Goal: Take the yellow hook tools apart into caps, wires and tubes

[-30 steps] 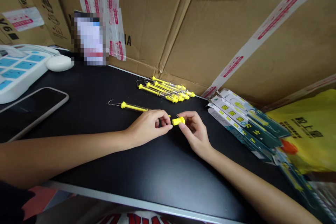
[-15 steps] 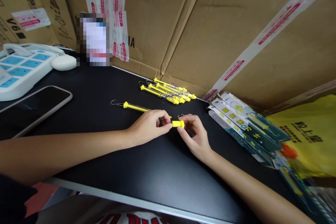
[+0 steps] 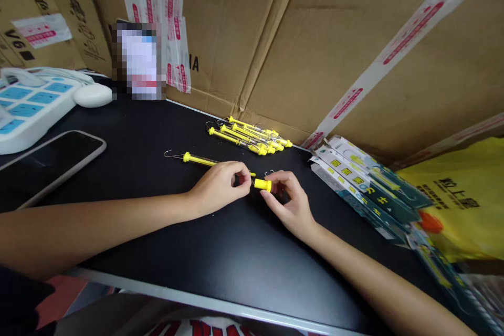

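Near the middle of the black table [image 3: 236,252], my right hand [image 3: 289,199] pinches a short yellow cap [image 3: 262,185] by its wider end. A small dark part shows at the cap's left end, where the closed fingertips of my left hand [image 3: 222,186] meet it; what they grip is too small to make out. Just behind my left hand lies a yellow spring scale [image 3: 200,160] with its wire hook pointing left, partly covered by that hand. A small metal hook shows by my right fingertips. Farther back, several yellow spring scales [image 3: 252,136] lie in a pile.
Cardboard boxes [image 3: 220,26] stand along the back. At the left are a power strip [image 3: 35,100], a white mouse-like object [image 3: 93,95] and a phone [image 3: 51,163]. Printed packages [image 3: 366,184] and a yellow bag [image 3: 464,194] lie at the right; a blurred-out screen [image 3: 139,60] stands behind.
My left fingertips have drawn slightly away from the yellow cap, and a dark part now shows between them. The whole view has shifted a little.
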`<state>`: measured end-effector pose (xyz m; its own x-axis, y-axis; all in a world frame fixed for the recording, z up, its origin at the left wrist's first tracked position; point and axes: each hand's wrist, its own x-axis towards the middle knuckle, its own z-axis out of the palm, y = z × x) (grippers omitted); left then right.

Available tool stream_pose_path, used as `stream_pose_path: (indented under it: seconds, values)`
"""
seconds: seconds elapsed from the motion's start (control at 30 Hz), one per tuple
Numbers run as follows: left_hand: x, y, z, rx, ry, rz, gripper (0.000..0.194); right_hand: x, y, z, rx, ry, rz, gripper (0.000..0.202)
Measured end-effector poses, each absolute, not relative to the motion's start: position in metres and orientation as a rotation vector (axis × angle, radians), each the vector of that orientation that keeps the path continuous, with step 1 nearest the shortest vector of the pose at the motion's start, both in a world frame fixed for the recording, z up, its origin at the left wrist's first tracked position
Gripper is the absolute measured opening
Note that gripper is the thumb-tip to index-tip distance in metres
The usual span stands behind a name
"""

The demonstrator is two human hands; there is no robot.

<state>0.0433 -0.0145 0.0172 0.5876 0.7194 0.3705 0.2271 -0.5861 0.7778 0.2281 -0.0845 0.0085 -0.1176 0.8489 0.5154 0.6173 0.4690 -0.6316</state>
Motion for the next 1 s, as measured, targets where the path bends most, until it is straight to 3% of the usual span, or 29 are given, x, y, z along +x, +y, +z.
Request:
stream_pose_path:
  seconds: [0.27,0.47,0.83,1.0]
  values:
    - [0.038,-0.003,0.019,2.203,0.815,0.91,0.005,0.261,-0.072,0.019,-1.394,-1.59,0.322,0.016]
    - [0.038,-0.006,0.018,2.308,0.754,0.885,0.004,0.281,-0.054,0.019,-1.509,-1.836,0.067,0.02]
    - [0.04,-0.009,0.019,2.386,0.696,0.869,0.006,0.276,-0.04,0.007,-1.509,-1.962,0.08,0.026]
    - [0.039,-0.009,0.018,2.405,0.677,0.876,0.006,0.262,-0.061,0.016,-1.404,-2.101,-0.202,0.029]
